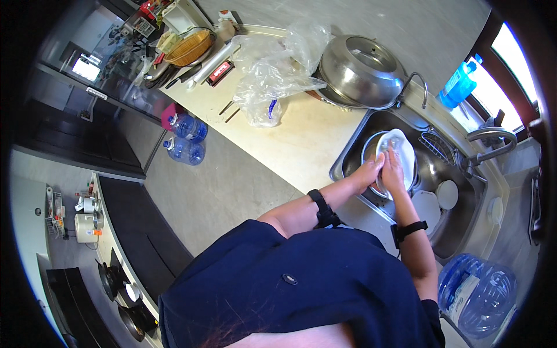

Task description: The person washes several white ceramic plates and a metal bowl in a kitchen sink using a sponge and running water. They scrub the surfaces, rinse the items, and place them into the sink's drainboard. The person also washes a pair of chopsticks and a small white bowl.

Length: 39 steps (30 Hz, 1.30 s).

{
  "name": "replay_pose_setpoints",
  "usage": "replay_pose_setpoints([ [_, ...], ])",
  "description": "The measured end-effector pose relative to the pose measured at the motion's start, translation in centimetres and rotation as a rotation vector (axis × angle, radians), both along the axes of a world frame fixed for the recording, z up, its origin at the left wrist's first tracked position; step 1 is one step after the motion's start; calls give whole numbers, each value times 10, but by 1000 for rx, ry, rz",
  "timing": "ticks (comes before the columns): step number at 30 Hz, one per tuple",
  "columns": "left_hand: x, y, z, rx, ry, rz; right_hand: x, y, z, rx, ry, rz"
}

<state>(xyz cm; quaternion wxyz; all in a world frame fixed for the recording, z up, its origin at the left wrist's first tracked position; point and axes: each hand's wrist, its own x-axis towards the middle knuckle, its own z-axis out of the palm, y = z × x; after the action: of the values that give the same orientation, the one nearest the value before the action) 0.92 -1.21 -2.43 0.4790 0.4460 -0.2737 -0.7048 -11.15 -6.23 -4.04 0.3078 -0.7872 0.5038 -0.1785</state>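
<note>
Over the steel sink, my left hand (369, 174) holds the near-left edge of a white oval dish (407, 152), which is tilted. My right hand (393, 170) lies flat against the inner face of the dish, fingers together and pointing away from me. Something shiny and clear, perhaps water, shows at its fingertips. Beneath the dish sits a round metal basin (369, 144), partly hidden by it and by my hands. A white plate (426, 209) and a smaller white dish (447, 195) lie on the sink bottom to the right.
A curved faucet (491, 132) and a wire rack (436, 145) are at the sink's far side. A large lidded steel pot (363, 71), clear plastic bags (272, 76) and chopsticks (229, 111) lie on the counter. A big water bottle (483, 296) stands at the near right.
</note>
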Motion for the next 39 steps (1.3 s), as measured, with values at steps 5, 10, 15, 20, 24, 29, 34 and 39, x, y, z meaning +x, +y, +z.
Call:
replay_pose_setpoints([
  [5,15,-8,-3,133,148,68,6,39,32,32,-137,129],
  [10,15,-2,-8,160,257,200,-34,47,43,-145,13,310],
  [15,10,-1,-12,127,208,183,-64,11,23,-263,217,124],
  [20,-1,-1,-10,147,67,36,-25,-4,4,-198,-111,-17],
  [24,6,-3,-5,129,121,97,-5,26,7,-98,-193,180],
  [29,22,-2,-2,107,118,142,-53,41,4,-162,146,360],
  [34,8,1,-3,149,90,56,-48,3,9,-194,6,24],
  [39,6,-6,-2,132,134,41,-15,21,14,-177,-311,181],
])
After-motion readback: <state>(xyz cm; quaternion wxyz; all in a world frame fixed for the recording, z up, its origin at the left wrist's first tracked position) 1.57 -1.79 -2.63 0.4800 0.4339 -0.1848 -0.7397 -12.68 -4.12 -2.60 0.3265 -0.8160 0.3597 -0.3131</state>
